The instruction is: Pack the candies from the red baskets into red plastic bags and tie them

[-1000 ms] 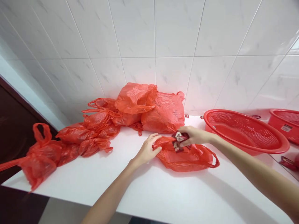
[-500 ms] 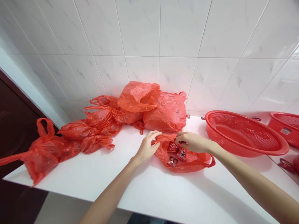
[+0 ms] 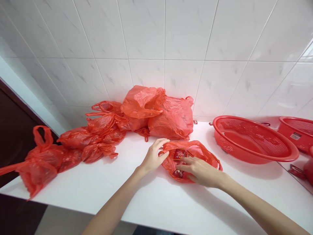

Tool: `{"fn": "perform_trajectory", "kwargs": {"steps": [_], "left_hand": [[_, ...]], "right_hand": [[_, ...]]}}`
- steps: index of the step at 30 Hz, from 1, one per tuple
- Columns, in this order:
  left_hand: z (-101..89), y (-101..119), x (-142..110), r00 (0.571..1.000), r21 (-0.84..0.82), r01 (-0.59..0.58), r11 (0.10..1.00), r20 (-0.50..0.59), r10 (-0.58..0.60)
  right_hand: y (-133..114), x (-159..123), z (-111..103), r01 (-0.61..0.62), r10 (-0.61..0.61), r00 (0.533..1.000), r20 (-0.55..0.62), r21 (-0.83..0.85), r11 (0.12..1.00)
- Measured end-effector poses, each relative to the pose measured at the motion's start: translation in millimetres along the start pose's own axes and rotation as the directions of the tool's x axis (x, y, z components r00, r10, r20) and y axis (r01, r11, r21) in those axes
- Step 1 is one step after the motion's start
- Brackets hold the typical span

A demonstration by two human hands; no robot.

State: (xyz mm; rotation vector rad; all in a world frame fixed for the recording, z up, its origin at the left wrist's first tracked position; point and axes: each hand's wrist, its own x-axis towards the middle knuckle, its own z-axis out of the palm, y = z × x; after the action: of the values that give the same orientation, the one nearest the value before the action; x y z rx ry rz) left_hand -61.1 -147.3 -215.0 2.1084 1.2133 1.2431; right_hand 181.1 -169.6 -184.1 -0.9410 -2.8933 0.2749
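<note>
Between the front edge of the white table (image 3: 156, 207) and the open bag (image 3: 206, 155), a strip of tabletop leaves room. The left hand (image 3: 154, 156) pinches the bag's left rim between thumb and fingers. The right hand (image 3: 199, 170), fingers loosely parted, reaches into the mouth over small red packets (image 3: 179, 154); whether it touches any, I cannot tell. Farther back, bulging bags (image 3: 81, 137) run from the table's left end toward the wall (image 3: 146, 36); a wide basket (image 3: 244, 154) sits right.

bag (image 3: 199, 150): red | packets (image 3: 179, 154): red, printed | basin (image 3: 234, 150): red, mesh-patterned | tiles (image 3: 183, 36): white, grey-flecked
</note>
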Motion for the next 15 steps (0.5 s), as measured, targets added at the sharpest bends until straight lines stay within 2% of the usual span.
{"fn": "perform_trajectory", "kwargs": {"steps": [3,9,13,15], "left_hand": [[1.8,0.9,-0.6,0.999,-0.012,0.034,0.999,0.021,-0.033],[2.7,-1.8,0.4,0.999,-0.007,0.028,1.0,0.024,-0.028],[1.9,-1.0,0.3,1.0,0.017,0.023,1.0,0.021,-0.023],[1.6,-0.8,0.2,0.999,0.016,0.029,0.999,0.013,-0.029]], "right_hand": [[-3.3,8.3,15.7,-0.027,0.031,0.998,0.063,-0.067,0.997],[5.7,26.8,7.6,-0.223,0.214,0.973,-0.08,-0.113,0.968],[8.8,25.7,3.6,-0.159,0.156,0.987,-0.047,-0.061,0.985],[12.0,17.4,1.1,-0.136,0.135,0.989,-0.067,-0.019,0.991]]}}
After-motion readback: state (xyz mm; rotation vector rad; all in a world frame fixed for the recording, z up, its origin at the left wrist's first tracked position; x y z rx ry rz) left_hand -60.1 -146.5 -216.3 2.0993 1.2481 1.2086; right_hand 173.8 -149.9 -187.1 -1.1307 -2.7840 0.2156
